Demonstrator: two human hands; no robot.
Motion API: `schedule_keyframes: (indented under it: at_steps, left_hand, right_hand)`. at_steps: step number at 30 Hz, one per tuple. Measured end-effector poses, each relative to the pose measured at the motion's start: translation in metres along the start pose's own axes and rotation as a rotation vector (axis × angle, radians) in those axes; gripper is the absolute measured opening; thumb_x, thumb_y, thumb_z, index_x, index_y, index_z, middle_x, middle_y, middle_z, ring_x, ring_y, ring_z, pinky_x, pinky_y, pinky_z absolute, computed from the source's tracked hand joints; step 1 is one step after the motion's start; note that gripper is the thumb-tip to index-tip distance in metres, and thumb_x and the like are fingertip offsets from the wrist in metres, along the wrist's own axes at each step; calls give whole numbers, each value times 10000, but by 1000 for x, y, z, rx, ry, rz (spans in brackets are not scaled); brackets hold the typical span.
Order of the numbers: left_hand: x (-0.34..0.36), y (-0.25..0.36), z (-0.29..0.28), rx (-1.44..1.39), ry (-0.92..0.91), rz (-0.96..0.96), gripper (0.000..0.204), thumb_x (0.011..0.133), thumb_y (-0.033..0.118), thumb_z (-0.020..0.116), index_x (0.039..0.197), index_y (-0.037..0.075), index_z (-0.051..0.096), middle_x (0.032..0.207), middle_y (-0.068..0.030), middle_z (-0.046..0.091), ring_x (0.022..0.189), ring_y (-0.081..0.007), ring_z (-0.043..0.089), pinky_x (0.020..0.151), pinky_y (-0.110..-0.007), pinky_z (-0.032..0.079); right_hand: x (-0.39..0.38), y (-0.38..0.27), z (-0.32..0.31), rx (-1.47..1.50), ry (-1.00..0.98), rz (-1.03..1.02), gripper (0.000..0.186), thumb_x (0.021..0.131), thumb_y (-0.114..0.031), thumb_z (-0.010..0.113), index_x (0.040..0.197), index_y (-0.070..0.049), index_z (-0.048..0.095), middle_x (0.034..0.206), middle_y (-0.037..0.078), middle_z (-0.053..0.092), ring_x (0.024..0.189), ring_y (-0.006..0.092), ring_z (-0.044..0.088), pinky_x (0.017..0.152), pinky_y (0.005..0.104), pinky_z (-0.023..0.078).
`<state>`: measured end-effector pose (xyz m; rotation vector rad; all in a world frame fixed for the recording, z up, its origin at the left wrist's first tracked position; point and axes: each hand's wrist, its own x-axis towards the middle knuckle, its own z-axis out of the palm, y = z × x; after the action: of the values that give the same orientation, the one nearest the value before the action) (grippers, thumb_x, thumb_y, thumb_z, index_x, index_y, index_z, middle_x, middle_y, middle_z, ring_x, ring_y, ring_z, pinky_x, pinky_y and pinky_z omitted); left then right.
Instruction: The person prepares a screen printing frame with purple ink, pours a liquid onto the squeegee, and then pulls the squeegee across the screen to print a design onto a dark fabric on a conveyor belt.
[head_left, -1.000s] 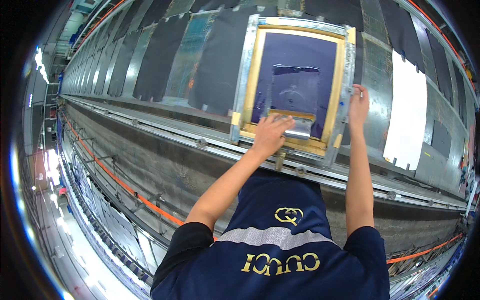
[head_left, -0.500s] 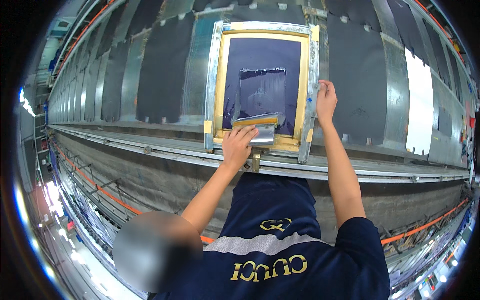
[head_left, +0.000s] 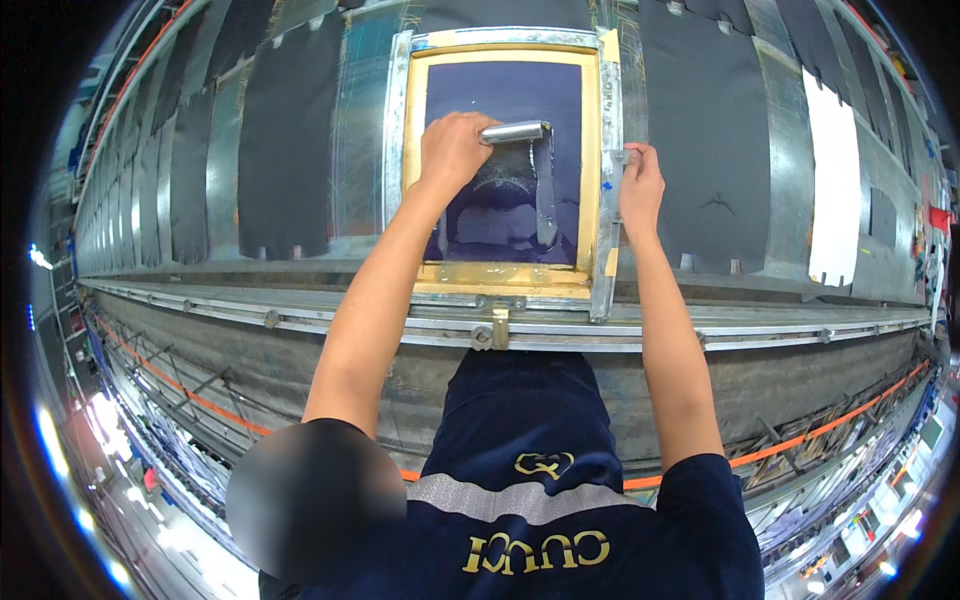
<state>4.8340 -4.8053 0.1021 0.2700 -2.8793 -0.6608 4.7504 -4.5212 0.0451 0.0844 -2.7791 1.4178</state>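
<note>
A screen-printing frame (head_left: 398,140) with metal sides and a yellow-taped inner border lies on the long table. Across its dark purple mesh (head_left: 500,82) run wet, glossy streaks of ink, with a pale curved motif faintly showing. My left hand (head_left: 456,152) grips the left end of a squeegee (head_left: 514,132) with a shiny metal holder, over the upper middle of the mesh; the holder hides its blade. On the frame's right side rail, my right hand (head_left: 641,186) is closed with fingers and thumb around the edge.
Dark fabric pieces (head_left: 705,150) lie in a row along the table on both sides, and a white piece (head_left: 832,180) lies farther right. A metal rail (head_left: 640,336) with a small brass-coloured stop (head_left: 501,328) runs along the table's near edge.
My left hand has carried the squeegee away from me, from the frame's near end to the upper part of the mesh. My right hand stays on the right rail.
</note>
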Motion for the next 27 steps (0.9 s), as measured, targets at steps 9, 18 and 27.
schedule_keyframes:
  at_steps: [9,18,27]
  left_hand:
    - [-135,25,34,173,53,149,401,741,-23,710,1056,211,793,1087,68,765,933,-180,643,760,-367,430]
    - [-4,8,15,155,45,1,298,775,71,732,1022,213,819,985,16,770,940,-257,677,779,-415,490]
    - [-132,34,33,178,33,148,396,737,-10,678,1016,247,792,1082,69,749,926,-194,634,767,-409,456]
  right_hand:
    - [-2,-14,-11,30,-31,99,208,1083,-202,503,1148,-63,644,865,206,692,756,388,654,733,464,493]
    - [-1,-14,-10,61,-42,94,196,1078,-189,510,1145,-62,643,857,216,686,755,383,671,732,450,503]
    - [2,9,-2,143,-5,46,206,1064,-222,558,1132,-73,683,795,175,670,727,303,653,735,412,513]
